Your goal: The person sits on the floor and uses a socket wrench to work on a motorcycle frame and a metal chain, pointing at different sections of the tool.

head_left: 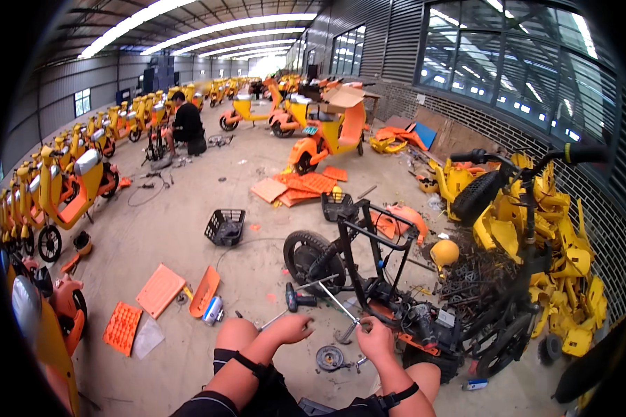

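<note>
The right hand's (374, 338) fingers grasp the near end of a long silver rod tool (339, 303), slanting toward a black scooter frame (352, 260) nearer the floor's (181, 229) right edge. The left hand's (293, 328) fingers curl; I cannot tell whether they grip anything. The tool looks stiff, light, smooth, best held at that end; the frame, probably heavy, by its tubes.
</note>
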`<action>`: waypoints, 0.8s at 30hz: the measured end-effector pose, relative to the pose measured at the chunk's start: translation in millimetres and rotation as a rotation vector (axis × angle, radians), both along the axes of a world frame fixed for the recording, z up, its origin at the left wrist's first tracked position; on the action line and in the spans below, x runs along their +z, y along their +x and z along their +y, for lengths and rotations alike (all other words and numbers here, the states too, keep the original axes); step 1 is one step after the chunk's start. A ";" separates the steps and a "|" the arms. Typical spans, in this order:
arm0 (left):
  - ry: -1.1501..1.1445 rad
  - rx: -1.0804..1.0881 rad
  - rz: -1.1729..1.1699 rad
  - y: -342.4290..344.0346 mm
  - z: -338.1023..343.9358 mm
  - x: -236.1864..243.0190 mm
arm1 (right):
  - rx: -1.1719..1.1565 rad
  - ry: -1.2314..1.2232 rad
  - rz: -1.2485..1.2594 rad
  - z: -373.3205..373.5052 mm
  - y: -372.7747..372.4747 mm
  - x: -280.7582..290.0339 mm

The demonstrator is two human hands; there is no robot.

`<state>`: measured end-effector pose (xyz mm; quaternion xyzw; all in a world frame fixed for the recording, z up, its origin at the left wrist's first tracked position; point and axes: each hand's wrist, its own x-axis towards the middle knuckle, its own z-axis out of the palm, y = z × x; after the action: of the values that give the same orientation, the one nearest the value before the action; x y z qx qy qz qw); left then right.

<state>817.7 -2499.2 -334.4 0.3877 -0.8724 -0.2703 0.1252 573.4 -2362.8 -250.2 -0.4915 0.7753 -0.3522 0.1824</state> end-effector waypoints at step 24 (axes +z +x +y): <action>-0.115 0.241 0.533 70.9 -9.9 26.9 | 0.357 0.134 0.071 1.4 11.1 17.4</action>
<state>888.5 -2509.1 -307.5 0.3961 -0.7703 -0.2958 0.4028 584.6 -2361.4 -232.8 -0.6201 0.7036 -0.2443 0.2466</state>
